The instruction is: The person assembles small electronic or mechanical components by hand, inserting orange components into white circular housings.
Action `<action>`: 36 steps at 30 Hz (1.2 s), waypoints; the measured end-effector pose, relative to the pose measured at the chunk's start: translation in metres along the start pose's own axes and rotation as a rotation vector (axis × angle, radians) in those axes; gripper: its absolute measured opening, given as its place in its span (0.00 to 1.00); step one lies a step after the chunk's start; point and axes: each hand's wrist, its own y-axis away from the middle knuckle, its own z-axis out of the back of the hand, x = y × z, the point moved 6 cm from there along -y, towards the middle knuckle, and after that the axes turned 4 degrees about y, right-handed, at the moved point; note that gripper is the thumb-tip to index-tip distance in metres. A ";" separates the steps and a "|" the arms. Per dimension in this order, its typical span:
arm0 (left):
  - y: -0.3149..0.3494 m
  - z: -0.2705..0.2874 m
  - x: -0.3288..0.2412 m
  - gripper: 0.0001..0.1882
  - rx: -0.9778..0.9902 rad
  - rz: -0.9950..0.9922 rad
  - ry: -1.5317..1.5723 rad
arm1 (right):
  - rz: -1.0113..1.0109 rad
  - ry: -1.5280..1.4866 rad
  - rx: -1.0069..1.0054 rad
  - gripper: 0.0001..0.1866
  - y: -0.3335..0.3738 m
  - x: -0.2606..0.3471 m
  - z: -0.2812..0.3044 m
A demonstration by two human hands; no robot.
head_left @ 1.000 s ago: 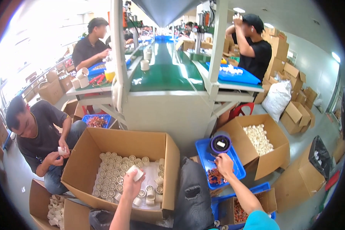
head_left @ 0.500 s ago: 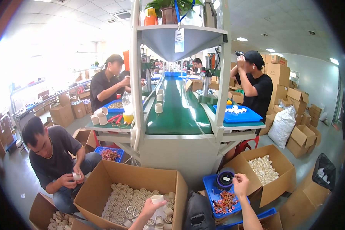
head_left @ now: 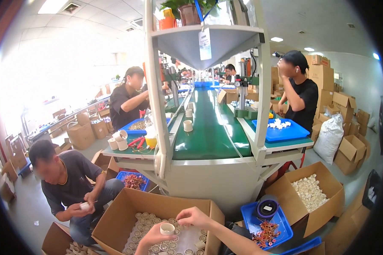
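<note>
Green conveyor (head_left: pixel 208 136) behind, left hand (head_left: pixel 152 236) grips a white cup (head_left: pixel 167 231); right hand (head_left: pixel 195 217) curls nearby, its hold unclear.

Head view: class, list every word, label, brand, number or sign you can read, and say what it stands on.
None is clearly readable.
Hanging white tag under the shelf: printed lines, too small and blurred.
Stacked brown carton at right: faint marks, too small.
White cylinder in the left hand: no lettering visible.

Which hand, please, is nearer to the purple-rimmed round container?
Right: the right hand is left of the container; the left hand, holding a white plastic cup, is farther left.
</note>
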 end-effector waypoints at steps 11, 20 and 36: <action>0.007 0.004 0.023 0.26 -0.377 -0.002 -0.731 | 0.296 0.395 -0.280 0.12 -0.023 -0.066 -0.012; -0.002 0.005 -0.032 0.26 -0.794 -0.431 -0.753 | 0.283 0.111 -0.570 0.10 -0.006 -0.029 0.015; 0.014 0.035 -0.010 0.28 -0.821 -0.433 -0.660 | 0.703 0.420 -0.568 0.12 0.031 0.017 -0.020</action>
